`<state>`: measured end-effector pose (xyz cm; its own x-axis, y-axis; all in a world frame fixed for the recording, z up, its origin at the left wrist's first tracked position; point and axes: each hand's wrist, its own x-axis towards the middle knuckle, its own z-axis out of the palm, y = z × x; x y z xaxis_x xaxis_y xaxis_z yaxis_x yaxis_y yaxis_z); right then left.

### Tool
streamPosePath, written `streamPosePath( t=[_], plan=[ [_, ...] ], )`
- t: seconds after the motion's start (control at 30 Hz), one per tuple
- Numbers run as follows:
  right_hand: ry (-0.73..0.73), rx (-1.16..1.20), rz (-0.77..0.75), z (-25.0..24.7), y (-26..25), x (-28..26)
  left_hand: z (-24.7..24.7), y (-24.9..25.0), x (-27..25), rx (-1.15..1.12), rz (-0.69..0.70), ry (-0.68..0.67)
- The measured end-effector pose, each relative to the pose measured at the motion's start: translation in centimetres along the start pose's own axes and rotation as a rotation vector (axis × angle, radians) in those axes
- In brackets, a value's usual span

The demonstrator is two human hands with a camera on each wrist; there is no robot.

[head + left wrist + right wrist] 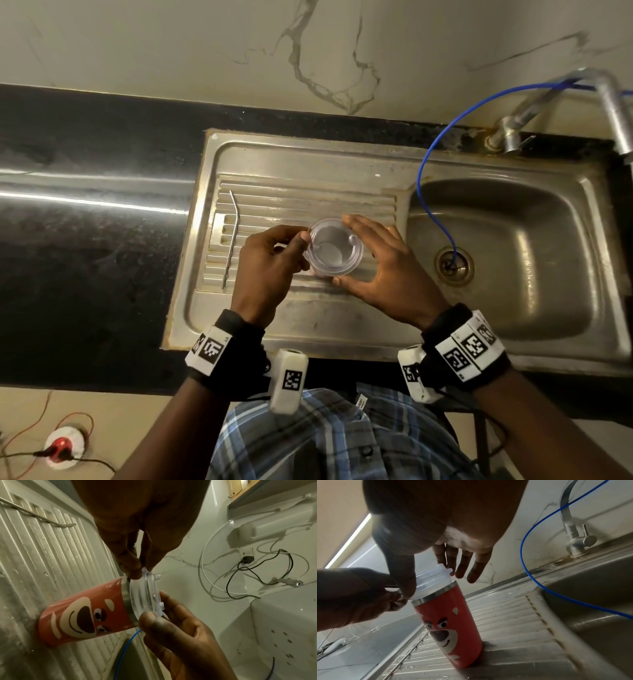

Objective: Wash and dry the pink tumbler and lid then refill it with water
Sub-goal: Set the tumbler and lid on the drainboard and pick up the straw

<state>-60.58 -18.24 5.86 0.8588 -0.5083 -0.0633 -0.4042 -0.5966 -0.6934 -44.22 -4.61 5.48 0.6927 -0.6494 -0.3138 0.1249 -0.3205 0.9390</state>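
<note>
The pink tumbler (82,615) with a bear face stands upright on the ribbed drainboard (308,202); it also shows in the right wrist view as the tumbler (448,626). Its clear lid (334,246) sits on the steel rim, slightly raised and tilted in the right wrist view, where the lid (433,582) shows from the side. My left hand (298,248) pinches the lid's left edge between thumb and fingers (135,565). My right hand (352,251) spans the lid from the right. Its thumb (404,580) touches the rim and its fingers (462,563) stay straight.
A bent metal straw (231,236) lies on the left of the drainboard. The sink basin (507,253) is to the right, with a blue tube (435,205) running into its drain. The faucet (613,113) stands at the back right. Black counter (85,240) extends left.
</note>
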Motion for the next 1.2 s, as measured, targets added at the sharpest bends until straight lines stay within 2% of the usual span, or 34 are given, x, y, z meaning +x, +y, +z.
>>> streamPosePath(
  t=[0.3, 0.37, 0.47, 0.57, 0.7, 1.2],
  plan=[
    [-0.081, 0.021, 0.075, 0.0, 0.2, 0.5, 0.1, -0.7, 0.8, 0.061, -0.011, 0.027],
    [-0.03, 0.164, 0.184, 0.0, 0.3, 0.5, 0.1, -0.8, 0.9, 0.055, -0.013, 0.029],
    [0.131, 0.451, 0.415, -0.3, 0.3, 0.8, 0.1, -0.8, 1.0, 0.055, -0.021, 0.025],
    [0.14, 0.63, 0.528, -0.4, 0.2, 0.8, 0.0, -0.9, 1.1, 0.052, -0.028, 0.018],
    [0.143, 0.677, 0.54, -0.6, 0.0, 1.0, 0.1, -0.8, 1.3, 0.017, -0.044, 0.005],
    [0.183, 0.556, 0.502, -0.3, -0.4, 1.3, 0.2, -1.1, 1.1, -0.095, -0.061, 0.005]
  ],
)
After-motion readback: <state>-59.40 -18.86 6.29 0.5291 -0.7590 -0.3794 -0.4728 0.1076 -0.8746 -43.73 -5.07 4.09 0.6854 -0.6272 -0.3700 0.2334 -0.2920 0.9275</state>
